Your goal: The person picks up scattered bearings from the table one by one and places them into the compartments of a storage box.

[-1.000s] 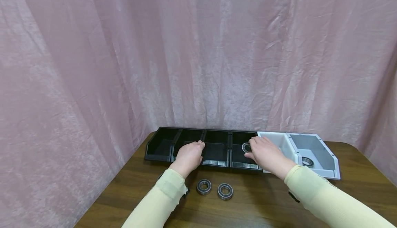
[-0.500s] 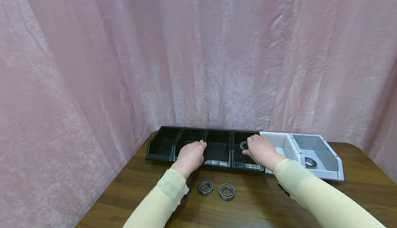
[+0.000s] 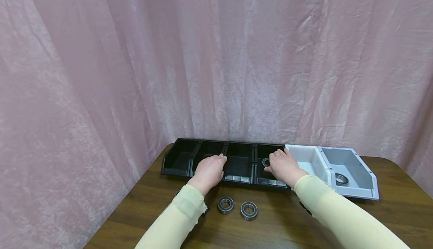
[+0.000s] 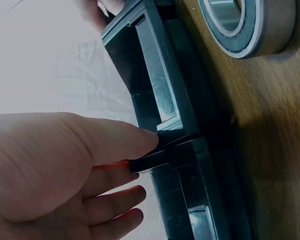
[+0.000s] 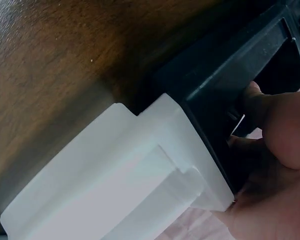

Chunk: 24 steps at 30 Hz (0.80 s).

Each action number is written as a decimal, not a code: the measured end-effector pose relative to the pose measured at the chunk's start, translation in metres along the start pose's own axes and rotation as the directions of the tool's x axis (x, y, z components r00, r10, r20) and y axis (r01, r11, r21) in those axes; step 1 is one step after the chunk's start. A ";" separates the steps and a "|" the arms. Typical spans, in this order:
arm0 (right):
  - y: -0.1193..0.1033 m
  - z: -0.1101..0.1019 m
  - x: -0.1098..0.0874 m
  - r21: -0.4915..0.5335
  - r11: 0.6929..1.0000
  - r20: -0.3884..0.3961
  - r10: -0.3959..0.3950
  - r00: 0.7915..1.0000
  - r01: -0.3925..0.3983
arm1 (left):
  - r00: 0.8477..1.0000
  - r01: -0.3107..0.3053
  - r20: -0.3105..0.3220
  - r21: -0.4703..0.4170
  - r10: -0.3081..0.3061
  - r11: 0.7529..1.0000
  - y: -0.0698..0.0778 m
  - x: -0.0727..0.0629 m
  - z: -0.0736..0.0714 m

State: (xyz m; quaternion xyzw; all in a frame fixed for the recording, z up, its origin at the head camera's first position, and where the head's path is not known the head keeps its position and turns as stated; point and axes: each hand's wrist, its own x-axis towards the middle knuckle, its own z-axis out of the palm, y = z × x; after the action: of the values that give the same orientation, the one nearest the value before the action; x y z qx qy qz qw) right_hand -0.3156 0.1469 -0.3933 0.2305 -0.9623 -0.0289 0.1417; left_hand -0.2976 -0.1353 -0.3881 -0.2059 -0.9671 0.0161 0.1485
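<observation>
My left hand (image 3: 209,170) is at the row of black bins (image 3: 239,166). In the left wrist view its thumb and index finger (image 4: 120,137) pinch the wall between two neighbouring bins, the other fingers loosely bent. Inside the rightmost black bin, my right hand (image 3: 282,166) holds a ball bearing (image 3: 265,162) by its edge between thumb and fingers. Most of that bearing is hidden behind the hand. On the table in front of the bins lie two more bearings, one left (image 3: 225,205) and one right (image 3: 249,210).
To the right of the black bins stand a white bin (image 3: 306,157) and a grey bin (image 3: 352,166), the grey one with a bearing (image 3: 341,179) in it. Another ring's edge (image 3: 177,192) peeks out by the left sleeve. Behind the wooden table (image 3: 135,207) hangs a pink curtain (image 3: 216,72).
My right hand has shifted a little left within the rightmost black bin, the bearing with it, and sits slightly lower now. My left hand keeps its place at the bin wall.
</observation>
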 end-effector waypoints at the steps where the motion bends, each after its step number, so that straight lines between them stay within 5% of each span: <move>1: 0.000 0.001 0.001 -0.006 1.000 0.009 0.002 1.000 -0.002 | 1.000 -0.003 -0.004 0.001 0.003 1.000 0.000 0.000 0.000; 10: -0.004 0.012 0.004 -0.046 0.999 0.095 0.020 0.995 -0.015 | 1.000 -0.004 -0.010 -0.001 0.004 1.000 0.000 0.000 0.001; 24: -0.009 0.013 0.007 -0.079 0.997 0.079 0.020 0.997 -0.014 | 1.000 0.008 0.012 0.000 -0.008 1.000 0.002 -0.001 -0.001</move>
State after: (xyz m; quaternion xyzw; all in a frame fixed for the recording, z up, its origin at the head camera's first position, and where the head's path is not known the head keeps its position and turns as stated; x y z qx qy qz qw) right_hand -0.3211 0.1359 -0.4050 0.2154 -0.9672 -0.0745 0.1124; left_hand -0.2950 -0.1339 -0.3874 -0.2021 -0.9688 0.0167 0.1426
